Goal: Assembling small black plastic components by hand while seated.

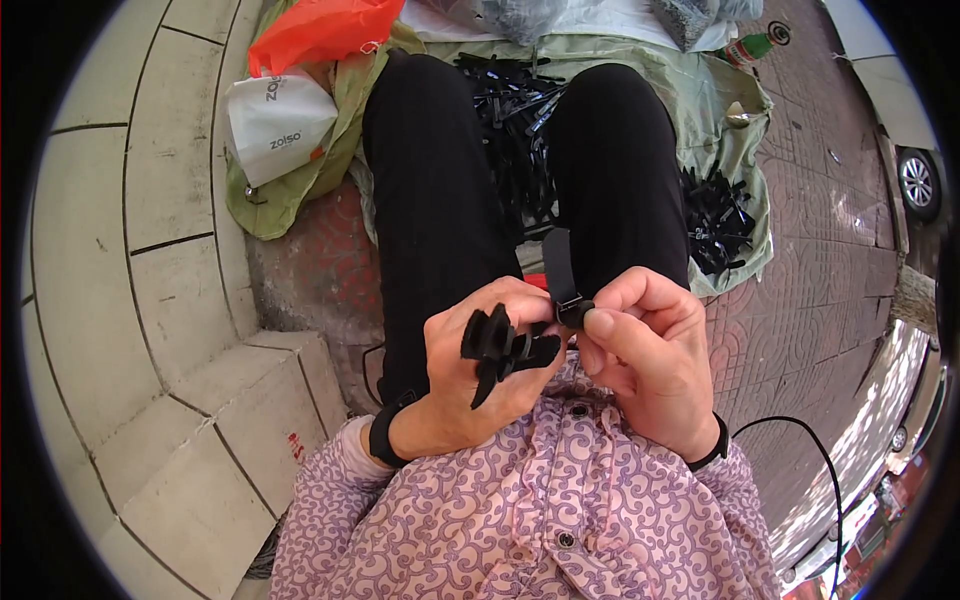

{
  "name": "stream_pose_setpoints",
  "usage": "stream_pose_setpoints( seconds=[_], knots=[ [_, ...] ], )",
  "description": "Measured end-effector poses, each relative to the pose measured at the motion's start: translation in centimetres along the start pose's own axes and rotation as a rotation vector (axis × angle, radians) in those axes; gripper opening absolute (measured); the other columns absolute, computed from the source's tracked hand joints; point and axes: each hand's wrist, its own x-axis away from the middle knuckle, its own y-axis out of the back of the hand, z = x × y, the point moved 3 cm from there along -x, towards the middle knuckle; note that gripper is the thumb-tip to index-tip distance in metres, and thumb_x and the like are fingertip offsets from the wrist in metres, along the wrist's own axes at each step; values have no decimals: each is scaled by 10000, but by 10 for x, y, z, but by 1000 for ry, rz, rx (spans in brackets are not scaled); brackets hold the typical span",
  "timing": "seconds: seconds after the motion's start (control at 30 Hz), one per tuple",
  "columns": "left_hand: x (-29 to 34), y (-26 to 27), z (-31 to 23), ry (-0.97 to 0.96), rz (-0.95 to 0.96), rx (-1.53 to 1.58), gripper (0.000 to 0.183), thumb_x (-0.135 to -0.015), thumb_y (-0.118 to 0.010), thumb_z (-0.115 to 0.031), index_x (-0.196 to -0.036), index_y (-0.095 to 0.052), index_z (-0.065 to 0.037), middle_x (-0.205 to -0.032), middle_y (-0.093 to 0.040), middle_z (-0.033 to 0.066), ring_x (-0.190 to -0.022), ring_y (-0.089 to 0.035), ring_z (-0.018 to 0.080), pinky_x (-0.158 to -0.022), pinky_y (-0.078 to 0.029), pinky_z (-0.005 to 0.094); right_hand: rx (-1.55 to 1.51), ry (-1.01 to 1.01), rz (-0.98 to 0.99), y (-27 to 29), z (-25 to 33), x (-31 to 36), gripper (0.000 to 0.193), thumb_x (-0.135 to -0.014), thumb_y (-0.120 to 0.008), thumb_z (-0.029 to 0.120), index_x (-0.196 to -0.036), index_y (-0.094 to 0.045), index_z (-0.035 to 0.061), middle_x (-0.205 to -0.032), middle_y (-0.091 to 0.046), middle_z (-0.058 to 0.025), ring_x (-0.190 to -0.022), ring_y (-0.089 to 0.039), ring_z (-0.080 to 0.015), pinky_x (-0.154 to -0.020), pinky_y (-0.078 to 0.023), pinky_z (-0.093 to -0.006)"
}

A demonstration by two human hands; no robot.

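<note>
Holding a black strap [557,262] between black-trousered thighs [430,200], pinched near its small buckle [570,304] by thumb and forefinger of the nearly closed right hand [655,350], close against the loosely curled left hand [450,345]. Also gripping in that left hand a bunch of short black straps [490,340], ends poking out. Facing loose black pieces [512,130] heaped on a pale green cloth [695,120] between and beside the legs.

A flat black strap [558,262] stands upright, its buckle [570,303] beside the right fingers [622,332]; stubby black strips [497,345] splay out near the left fingers [508,292].
</note>
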Motion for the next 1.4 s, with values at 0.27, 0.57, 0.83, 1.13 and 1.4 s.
stream_pose_setpoints(
  seconds=[0.27, 0.57, 0.83, 1.13, 1.4],
  knots=[
    [1, 3, -7, -65, 2, -132, 231, -672, -739, 61, -855, -611, 2, -790, -647, 127, -648, -659, 233, -547, -502, 289, -130, -232, 54, 3, -4, -4, 45, -864, -641, -37, -841, -612, -11, -666, -611, -83, -444, -423, -40, -397, -284, -190],
    [-1, 5, -9, -134, 14, -204, 241, -684, -734, 64, -881, -608, 5, -798, -653, 141, -678, -678, 268, -542, -523, 309, -181, -341, 16, 9, -7, -7, 52, -854, -643, -45, -839, -615, -4, -676, -613, -86, -451, -451, -56, -395, -306, -195],
    [1, 7, -10, -75, 128, -196, 210, -730, -730, 47, -895, -605, 9, -822, -640, 147, -675, -673, 264, -556, -521, 309, -11, -141, -16, 7, -3, -10, 83, -874, -707, 15, -853, -628, -2, -649, -616, -47, -475, -487, -30, -401, -324, -159],
    [7, -5, 9, 84, 17, 138, 265, -710, -740, 30, -922, -588, -19, -768, -591, 110, -622, -628, 240, -549, -479, 301, 37, -5, 66, 9, -7, -12, 170, -878, -718, 36, -990, -594, 4, -743, -636, -28, -496, -461, -12, -408, -313, -165],
    [1, 4, 3, 23, 133, 5, 270, -716, -733, 39, -936, -588, -15, -769, -578, 111, -610, -610, 239, -526, -468, 310, 78, -25, 53, 9, -9, -12, 177, -879, -715, 35, -1011, -605, -6, -739, -640, -25, -508, -478, -13, -411, -327, -162]
  ],
)
